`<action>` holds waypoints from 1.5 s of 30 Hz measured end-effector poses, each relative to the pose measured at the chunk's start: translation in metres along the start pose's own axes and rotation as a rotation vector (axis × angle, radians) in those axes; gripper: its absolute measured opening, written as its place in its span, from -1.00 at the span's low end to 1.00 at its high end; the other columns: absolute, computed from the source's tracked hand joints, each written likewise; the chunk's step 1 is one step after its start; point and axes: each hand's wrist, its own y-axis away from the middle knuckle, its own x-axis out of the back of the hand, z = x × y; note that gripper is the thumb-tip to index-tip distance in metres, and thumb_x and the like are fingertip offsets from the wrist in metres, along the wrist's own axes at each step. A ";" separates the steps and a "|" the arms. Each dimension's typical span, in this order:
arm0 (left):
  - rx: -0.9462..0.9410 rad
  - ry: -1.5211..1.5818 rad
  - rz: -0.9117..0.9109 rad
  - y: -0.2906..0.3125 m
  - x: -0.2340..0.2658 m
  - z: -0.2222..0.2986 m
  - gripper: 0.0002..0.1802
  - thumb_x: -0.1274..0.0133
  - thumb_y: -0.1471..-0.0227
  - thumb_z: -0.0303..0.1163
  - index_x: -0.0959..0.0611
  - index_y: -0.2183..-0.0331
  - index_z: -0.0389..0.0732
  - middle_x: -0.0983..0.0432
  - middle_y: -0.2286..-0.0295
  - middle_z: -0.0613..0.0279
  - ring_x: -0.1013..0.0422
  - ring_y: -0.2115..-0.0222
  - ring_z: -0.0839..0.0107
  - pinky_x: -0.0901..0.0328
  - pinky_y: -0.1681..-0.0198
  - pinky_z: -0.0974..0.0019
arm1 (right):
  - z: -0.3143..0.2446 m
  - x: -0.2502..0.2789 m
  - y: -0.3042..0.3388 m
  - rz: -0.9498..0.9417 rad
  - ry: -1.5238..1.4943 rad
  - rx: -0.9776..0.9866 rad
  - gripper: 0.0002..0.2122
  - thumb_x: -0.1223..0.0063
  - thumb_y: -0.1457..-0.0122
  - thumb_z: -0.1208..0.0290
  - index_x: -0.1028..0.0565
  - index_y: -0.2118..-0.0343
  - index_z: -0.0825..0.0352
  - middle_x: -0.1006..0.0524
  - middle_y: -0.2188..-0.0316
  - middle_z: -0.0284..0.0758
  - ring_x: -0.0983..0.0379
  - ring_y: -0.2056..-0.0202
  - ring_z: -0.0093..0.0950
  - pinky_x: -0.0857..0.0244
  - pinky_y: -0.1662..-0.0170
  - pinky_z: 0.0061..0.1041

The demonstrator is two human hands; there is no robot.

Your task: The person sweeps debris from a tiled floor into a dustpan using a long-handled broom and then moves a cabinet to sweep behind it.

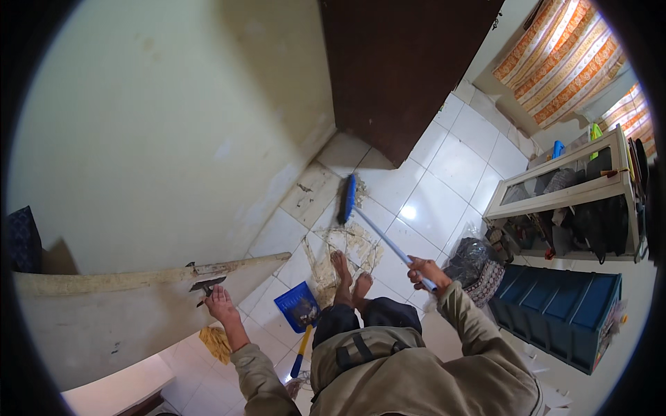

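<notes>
My right hand (427,273) is closed around the upper end of a broom's (385,238) pale blue handle. Ahead of my bare feet, the broom's blue head (349,197) rests on the tiles, its dark bristles to the left. Off to the left, my left hand (220,305) is at the dark door handle (208,283) of a white door (104,319), fingers bent over it as far as I can see. A blue dustpan (295,303) with a yellow and blue handle lies left of my feet, holding some debris.
Brownish dirt (361,244) streaks the white tiles around my feet. A pale wall (208,139) and dark brown panel (402,69) stand ahead. On the right are a glass-fronted cabinet (555,177), dark plastic bag (470,258) and teal box (555,312). A yellow cloth (215,344) lies beside the door.
</notes>
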 end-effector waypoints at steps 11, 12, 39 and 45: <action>0.013 -0.062 0.024 -0.007 0.000 0.002 -0.35 0.37 -0.05 0.15 -0.32 0.13 -0.26 -0.28 0.11 0.18 -0.16 0.05 0.35 0.00 -0.08 0.25 | 0.028 -0.033 -0.151 -0.205 -0.654 0.049 -0.94 0.32 -0.20 0.35 -0.21 0.40 0.13 -0.19 0.73 -0.59 -0.07 0.78 -0.79 0.06 0.66 -0.69; 0.005 -0.069 0.025 -0.009 0.006 0.004 -0.35 0.37 -0.05 0.15 -0.31 0.13 -0.25 -0.28 0.12 0.19 -0.16 0.06 0.35 -0.01 -0.07 0.25 | 0.033 -0.032 -0.147 -0.209 -0.651 0.043 -0.94 0.32 -0.20 0.35 -0.21 0.40 0.13 -0.19 0.73 -0.59 -0.07 0.78 -0.79 0.06 0.66 -0.69; 0.005 -0.077 0.004 -0.007 0.004 0.002 -0.31 0.33 -0.02 0.18 -0.31 0.13 -0.28 -0.29 0.11 0.17 -0.16 0.04 0.32 -0.01 -0.06 0.23 | 0.042 -0.051 -0.103 -0.060 0.020 -0.110 -0.64 0.21 -0.10 0.42 -0.19 -0.01 0.13 -0.23 0.68 -0.51 -0.08 0.76 -0.77 0.00 0.77 -0.70; 0.020 -0.075 0.001 -0.003 0.001 0.001 -0.30 0.31 -0.01 0.18 -0.33 0.12 -0.29 -0.31 0.13 0.20 -0.17 0.07 0.37 -0.01 -0.06 0.26 | 0.015 0.022 -0.048 0.046 0.042 -0.066 -0.52 0.16 -0.07 0.42 -0.11 -0.10 0.19 -0.29 0.63 -0.46 -0.10 0.74 -0.74 -0.01 0.74 -0.67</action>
